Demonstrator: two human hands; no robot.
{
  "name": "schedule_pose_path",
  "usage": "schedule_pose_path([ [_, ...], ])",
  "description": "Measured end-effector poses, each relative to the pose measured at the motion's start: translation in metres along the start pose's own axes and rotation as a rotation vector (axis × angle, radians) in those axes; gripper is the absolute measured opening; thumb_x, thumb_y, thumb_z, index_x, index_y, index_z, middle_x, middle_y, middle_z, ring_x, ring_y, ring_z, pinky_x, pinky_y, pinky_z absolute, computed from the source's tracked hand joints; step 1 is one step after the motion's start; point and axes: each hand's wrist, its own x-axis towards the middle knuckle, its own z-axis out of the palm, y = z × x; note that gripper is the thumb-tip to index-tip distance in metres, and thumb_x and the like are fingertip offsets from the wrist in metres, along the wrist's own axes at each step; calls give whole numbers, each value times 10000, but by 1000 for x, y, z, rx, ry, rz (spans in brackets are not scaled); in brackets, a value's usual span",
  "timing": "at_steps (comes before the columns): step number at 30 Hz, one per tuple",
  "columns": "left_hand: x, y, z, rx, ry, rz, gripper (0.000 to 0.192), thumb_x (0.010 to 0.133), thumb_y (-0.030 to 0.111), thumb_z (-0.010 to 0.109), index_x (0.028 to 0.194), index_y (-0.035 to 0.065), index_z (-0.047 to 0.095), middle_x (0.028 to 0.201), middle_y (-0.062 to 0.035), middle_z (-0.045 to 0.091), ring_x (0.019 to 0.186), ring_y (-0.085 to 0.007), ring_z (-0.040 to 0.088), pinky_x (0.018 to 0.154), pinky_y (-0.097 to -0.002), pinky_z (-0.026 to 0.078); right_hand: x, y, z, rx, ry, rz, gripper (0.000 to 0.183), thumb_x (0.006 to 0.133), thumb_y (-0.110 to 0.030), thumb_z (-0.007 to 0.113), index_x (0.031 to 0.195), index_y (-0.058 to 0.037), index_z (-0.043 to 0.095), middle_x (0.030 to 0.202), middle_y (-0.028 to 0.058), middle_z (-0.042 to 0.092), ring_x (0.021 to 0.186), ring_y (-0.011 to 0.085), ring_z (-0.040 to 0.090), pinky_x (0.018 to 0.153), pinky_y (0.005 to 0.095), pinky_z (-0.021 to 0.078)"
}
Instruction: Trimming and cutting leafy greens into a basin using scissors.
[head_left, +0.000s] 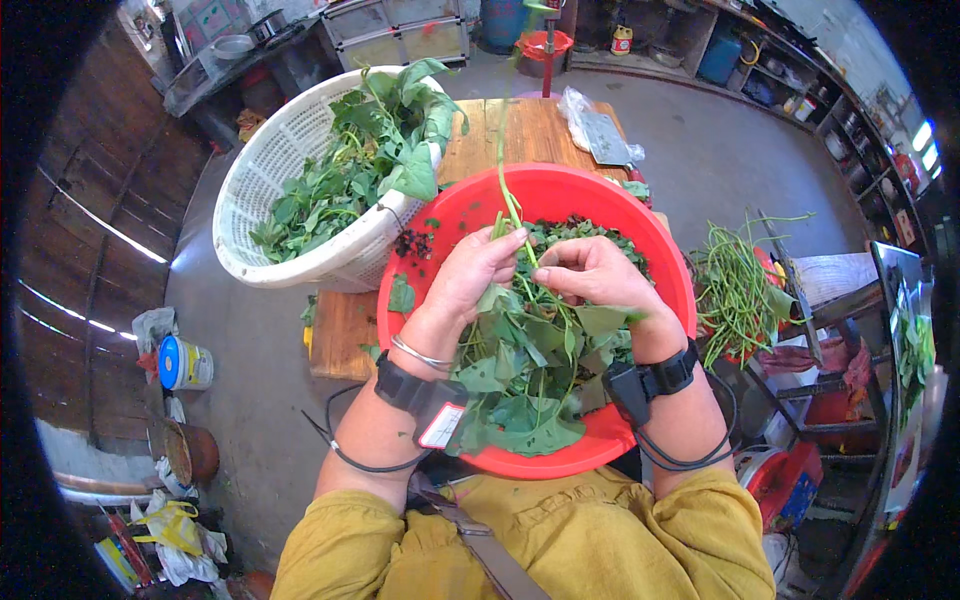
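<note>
Over a red plastic basin (660, 232) full of leafy green vines, my left hand (480, 262) grips several green stems (505, 187), one long one rising past the fingers. Close beside it, my right hand (592, 274) pinches the same stem lower down between thumb and forefinger. Large green leaves (517, 352) hang below both hands and cover much of the basin. At the upper left, a white plastic basket (255, 165) stands tilted, with more leafy vines (330, 187) in it. A bunch of bare green stems (731, 292) lies to the right of the basin.
A wooden table (480, 135) stands beneath the basin and basket. On its far end lie a cleaver (606, 139) and a clear plastic bag (576, 112). A lidded bucket (184, 363) stands on the floor at left. At right are a wooden stool or rack (832, 390) and shelves (825, 90).
</note>
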Motion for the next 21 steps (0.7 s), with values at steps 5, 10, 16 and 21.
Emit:
schedule_pose_path([
  [5, 1, 0, 1, 32, -21, 16, 122, 882, 219, 507, 830, 111, 486, 527, 101, 326, 411, -11, 283, 388, -169, 234, -2, 1, 3, -169, 38, -104, 139, 804, -118, 546, 830, 3, 611, 615, -28, 527, 530, 30, 458, 473, 203, 374],
  [10, 0, 1, 1, -41, -39, -6, 137, 895, 223, 480, 832, 101, 486, 518, 105, 302, 401, -14, 265, 385, -169, 222, -2, -1, 8, -115, 134, -113, 185, 819, -140, 472, 786, -3, 592, 595, -6, 517, 490, 57, 464, 472, 210, 386],
  [16, 4, 1, -9, -340, -57, 3, 165, 912, 196, 443, 930, 47, 512, 498, 101, 257, 386, -16, 254, 363, -169, 225, 2, 0, -6, 275, 228, -127, 252, 854, -223, 416, 727, -50, 548, 578, -6, 503, 484, 81, 456, 452, 209, 323],
  [21, 3, 1, -9, -320, -63, 16, 141, 909, 196, 451, 899, 70, 512, 529, 108, 290, 413, -8, 260, 387, -164, 211, -3, -7, 2, 183, 110, -12, 272, 866, -273, 468, 737, -50, 557, 609, -41, 497, 519, 46, 427, 478, 204, 336],
])
